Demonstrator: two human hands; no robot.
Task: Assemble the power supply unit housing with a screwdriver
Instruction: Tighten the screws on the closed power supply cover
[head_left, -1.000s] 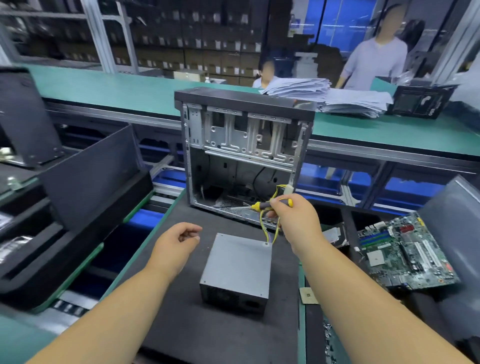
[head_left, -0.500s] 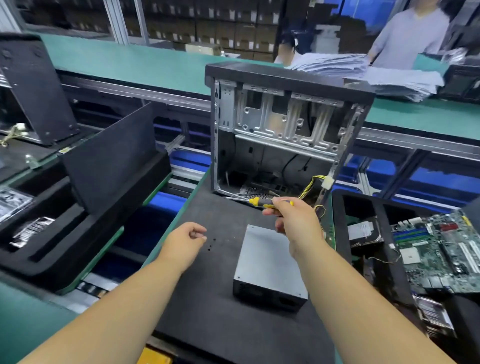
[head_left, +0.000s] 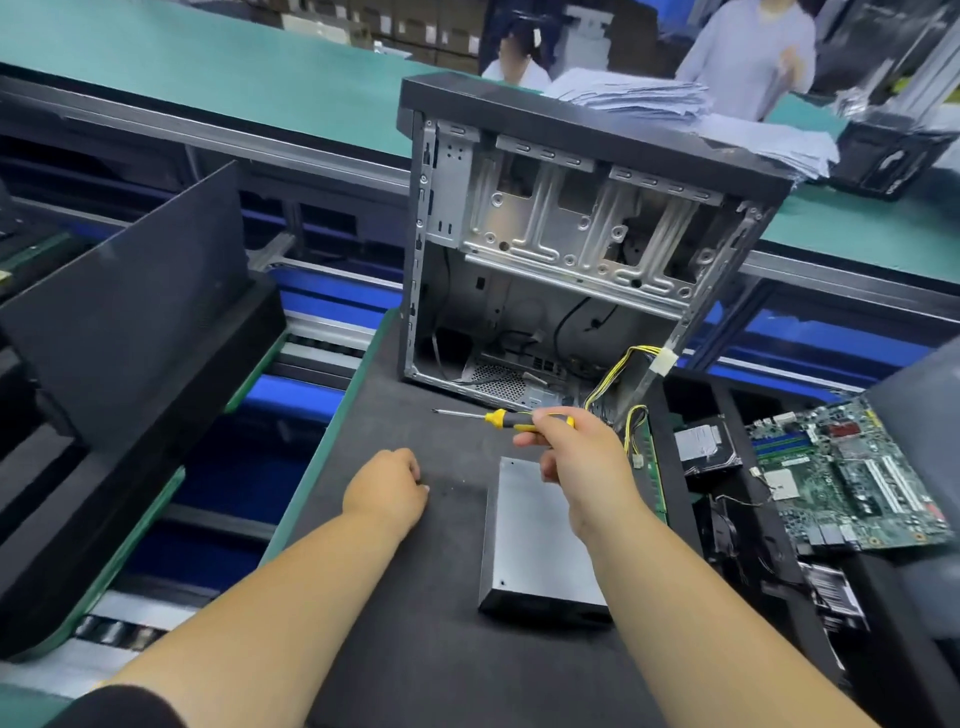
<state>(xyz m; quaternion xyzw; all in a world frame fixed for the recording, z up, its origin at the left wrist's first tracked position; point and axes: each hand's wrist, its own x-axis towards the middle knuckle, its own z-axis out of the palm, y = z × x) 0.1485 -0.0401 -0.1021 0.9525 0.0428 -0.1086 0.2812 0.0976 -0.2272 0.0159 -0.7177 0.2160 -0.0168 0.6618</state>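
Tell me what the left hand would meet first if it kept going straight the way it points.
The left hand points forward over the black mat toward the open computer case. The mat ahead looks bare except for tiny screws, so the case's lower front edge likely comes first; depth is uncertain.

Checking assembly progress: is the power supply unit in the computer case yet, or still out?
Out. The power supply unit lies flat on the black mat in front of the open computer case.
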